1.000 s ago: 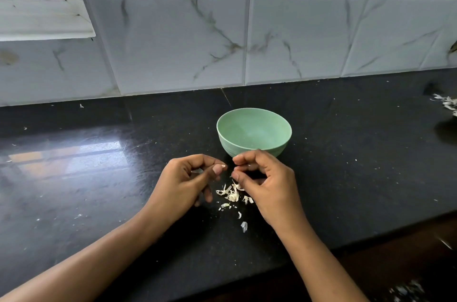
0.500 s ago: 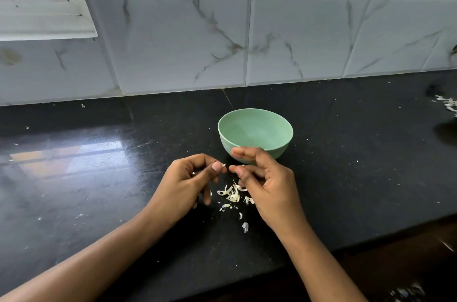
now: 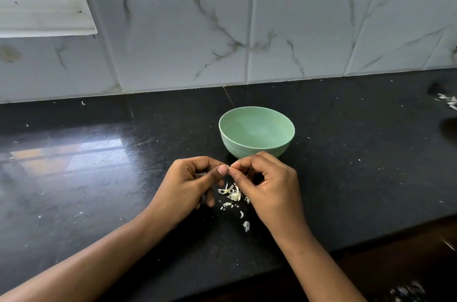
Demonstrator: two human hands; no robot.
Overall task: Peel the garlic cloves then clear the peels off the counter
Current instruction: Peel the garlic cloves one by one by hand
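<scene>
My left hand (image 3: pixel 188 185) and my right hand (image 3: pixel 269 185) meet fingertip to fingertip just above the black counter (image 3: pixel 99 178), in front of a green bowl (image 3: pixel 257 132). Between the thumbs and forefingers a small pale garlic clove (image 3: pixel 228 167) shows only as a sliver; both hands pinch it. Below the fingertips lies a small pile of pale garlic peels (image 3: pixel 232 194), with a few stray flakes (image 3: pixel 246 225) nearer to me. The bowl's inside looks empty from here.
A white marbled tile wall (image 3: pixel 247 37) stands behind the counter, with a window sill (image 3: pixel 44 19) at the upper left. More peels (image 3: pixel 448 101) lie at the far right edge. The counter's front edge (image 3: pixel 371 240) runs diagonally at the lower right.
Both hands have drawn closer together, so their fingertips now touch around the clove. The bowl and the peel pile have not moved.
</scene>
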